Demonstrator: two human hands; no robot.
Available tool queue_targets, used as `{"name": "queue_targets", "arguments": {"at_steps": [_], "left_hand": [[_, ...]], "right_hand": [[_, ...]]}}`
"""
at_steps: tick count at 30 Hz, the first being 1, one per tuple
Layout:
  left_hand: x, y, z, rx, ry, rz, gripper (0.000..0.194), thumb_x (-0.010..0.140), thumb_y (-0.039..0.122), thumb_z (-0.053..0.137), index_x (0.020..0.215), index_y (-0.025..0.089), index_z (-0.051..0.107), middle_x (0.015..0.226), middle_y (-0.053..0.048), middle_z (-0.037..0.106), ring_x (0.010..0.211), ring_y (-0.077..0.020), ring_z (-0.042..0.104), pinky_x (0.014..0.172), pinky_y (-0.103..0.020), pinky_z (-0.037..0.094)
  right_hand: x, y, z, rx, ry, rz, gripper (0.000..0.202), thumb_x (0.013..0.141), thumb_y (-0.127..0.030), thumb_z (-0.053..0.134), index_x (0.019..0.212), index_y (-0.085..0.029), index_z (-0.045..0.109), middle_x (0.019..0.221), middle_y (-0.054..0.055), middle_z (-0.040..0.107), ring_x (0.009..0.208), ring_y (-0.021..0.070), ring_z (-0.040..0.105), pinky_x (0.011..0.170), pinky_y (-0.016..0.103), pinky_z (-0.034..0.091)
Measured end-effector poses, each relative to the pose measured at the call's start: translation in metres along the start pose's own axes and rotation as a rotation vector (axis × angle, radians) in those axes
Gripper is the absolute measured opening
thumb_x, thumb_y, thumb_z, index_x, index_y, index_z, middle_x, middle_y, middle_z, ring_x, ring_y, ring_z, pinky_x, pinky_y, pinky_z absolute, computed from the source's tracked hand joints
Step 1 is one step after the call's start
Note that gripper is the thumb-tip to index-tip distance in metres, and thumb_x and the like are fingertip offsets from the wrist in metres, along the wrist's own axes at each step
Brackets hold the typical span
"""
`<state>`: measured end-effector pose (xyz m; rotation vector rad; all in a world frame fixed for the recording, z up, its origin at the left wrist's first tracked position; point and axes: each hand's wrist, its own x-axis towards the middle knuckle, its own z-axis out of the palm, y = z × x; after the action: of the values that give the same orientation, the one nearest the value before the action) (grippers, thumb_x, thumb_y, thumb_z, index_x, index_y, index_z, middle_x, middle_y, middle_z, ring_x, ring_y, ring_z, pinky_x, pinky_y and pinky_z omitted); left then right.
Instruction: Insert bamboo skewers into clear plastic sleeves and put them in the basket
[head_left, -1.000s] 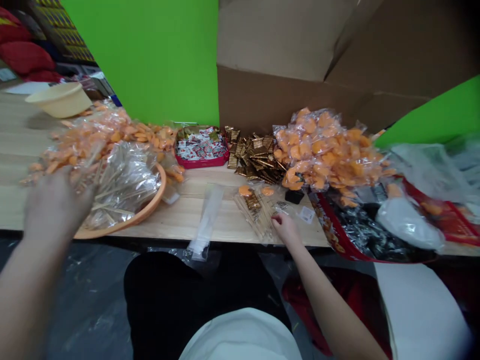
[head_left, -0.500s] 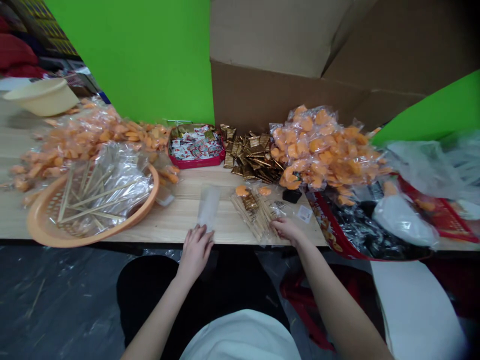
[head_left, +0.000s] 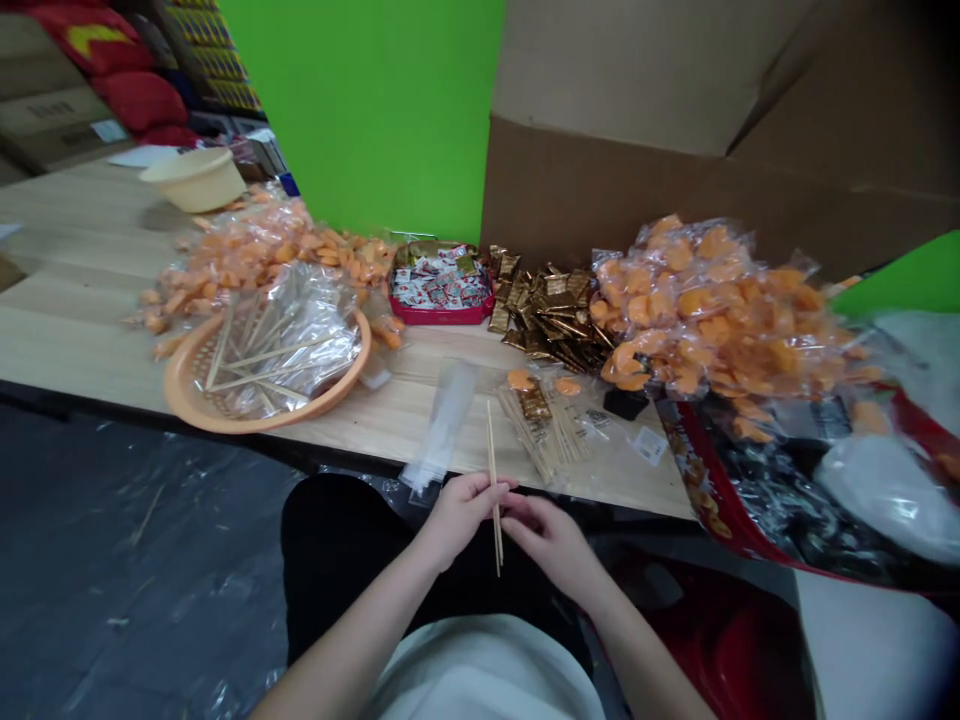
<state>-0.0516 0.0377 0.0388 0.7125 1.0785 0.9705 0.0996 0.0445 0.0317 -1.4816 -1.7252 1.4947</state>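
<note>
Over the table's front edge, my left hand (head_left: 461, 515) pinches a couple of thin wooden sticks (head_left: 492, 450), which stand nearly upright in view. My right hand (head_left: 551, 540) is closed with its fingertips at the same sticks, meeting the left fingers. Clear plastic bags (head_left: 442, 425) lie just left of them and overhang the edge. To the right, clear packs (head_left: 555, 430) hold wooden sticks, orange round pieces and a gold sachet.
An orange basket (head_left: 180, 400) of sticks and clear wrappers stands left. Behind are a pink tray (head_left: 442, 316) of small packets, gold sachets (head_left: 551, 315) and bagged orange pieces (head_left: 712, 310). A red container (head_left: 697, 490) with black packets sits right; a cream bowl (head_left: 193, 180), far left.
My right hand has left the packs on the table and come to my left hand, with wooden sticks between them. My left hand has let go of the clear bags. The view has swung left.
</note>
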Motion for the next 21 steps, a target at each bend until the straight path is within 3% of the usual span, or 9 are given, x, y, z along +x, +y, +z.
{"name": "queue_targets", "arguments": {"at_steps": [2,3,6,7,10,12,15,17,21], "left_hand": [[-0.005,0.006,-0.004,0.158,-0.046,0.083,0.028,0.080,0.037,0.055,0.096,0.016,0.067,0.088,-0.007,0.071,0.088,-0.0210,0.065,0.082,-0.032,0.047],[-0.007,0.008,-0.006,0.269,-0.075,0.131,0.026,0.082,0.036,0.053,0.093,0.017,0.068,0.088,-0.006,0.071,0.088,-0.0211,0.065,0.081,-0.031,0.047],[-0.006,0.010,-0.014,0.596,-0.134,0.266,0.023,0.081,0.035,0.053,0.084,0.020,0.070,0.082,-0.004,0.071,0.079,-0.0202,0.065,0.073,-0.028,0.047],[-0.002,0.011,-0.020,0.686,-0.108,0.315,0.021,0.079,0.035,0.056,0.085,0.021,0.070,0.081,-0.003,0.071,0.077,-0.0198,0.065,0.072,-0.027,0.047],[0.023,0.017,-0.049,0.879,0.111,0.429,0.024,0.076,0.031,0.061,0.097,0.025,0.068,0.091,-0.004,0.070,0.085,-0.0205,0.064,0.078,-0.029,0.047],[0.047,0.021,-0.072,0.944,0.295,0.469,0.026,0.080,0.027,0.055,0.103,0.024,0.066,0.107,-0.007,0.066,0.103,-0.0231,0.057,0.092,-0.036,0.041],[0.085,0.022,-0.095,1.006,0.429,0.500,0.026,0.080,0.021,0.055,0.103,0.022,0.066,0.130,-0.010,0.051,0.129,-0.0282,0.031,0.105,-0.048,0.021],[0.103,0.017,-0.103,1.109,0.444,0.545,0.022,0.076,0.021,0.061,0.097,0.025,0.069,0.136,-0.007,0.045,0.134,-0.0292,0.020,0.107,-0.051,0.014],[0.116,0.004,-0.108,1.265,0.418,0.621,0.011,0.079,0.024,0.060,0.081,0.027,0.071,0.132,-0.002,0.050,0.133,-0.0268,0.024,0.107,-0.051,0.015]], "right_hand": [[0.013,-0.012,-0.013,-0.086,0.082,-0.113,0.032,0.076,-0.042,0.059,0.098,-0.019,0.060,0.072,0.000,0.056,0.065,0.0138,0.051,0.061,0.027,0.043],[0.019,-0.020,-0.019,-0.094,0.065,-0.147,0.034,0.078,-0.042,0.058,0.102,-0.019,0.059,0.070,-0.001,0.055,0.064,0.0137,0.051,0.060,0.027,0.043],[0.035,-0.044,-0.031,-0.123,-0.137,-0.258,0.025,0.085,-0.039,0.047,0.094,-0.020,0.061,0.070,0.000,0.059,0.066,0.0145,0.055,0.060,0.026,0.043],[0.040,-0.051,-0.033,-0.159,-0.147,-0.304,0.025,0.087,-0.038,0.044,0.089,-0.020,0.061,0.074,0.002,0.061,0.070,0.0156,0.056,0.063,0.027,0.043],[0.056,-0.059,-0.035,-0.285,0.113,-0.400,0.026,0.089,-0.038,0.039,0.087,-0.020,0.059,0.082,0.004,0.062,0.078,0.0181,0.056,0.071,0.029,0.041],[0.068,-0.052,-0.032,-0.302,0.262,-0.390,0.028,0.089,-0.040,0.038,0.084,-0.020,0.057,0.078,0.005,0.060,0.074,0.0183,0.055,0.069,0.029,0.040],[0.084,-0.029,-0.019,-0.273,0.276,-0.367,0.033,0.088,-0.044,0.038,0.075,-0.019,0.057,0.072,0.005,0.057,0.071,0.0193,0.054,0.069,0.031,0.041],[0.091,-0.013,-0.010,-0.218,0.257,-0.360,0.037,0.085,-0.048,0.040,0.069,-0.019,0.058,0.077,0.008,0.057,0.078,0.0211,0.054,0.075,0.034,0.041],[0.103,0.001,0.000,0.140,0.270,-0.196,0.041,0.080,-0.056,0.042,0.071,-0.019,0.057,0.083,0.008,0.059,0.082,0.0208,0.056,0.079,0.035,0.043]]}}
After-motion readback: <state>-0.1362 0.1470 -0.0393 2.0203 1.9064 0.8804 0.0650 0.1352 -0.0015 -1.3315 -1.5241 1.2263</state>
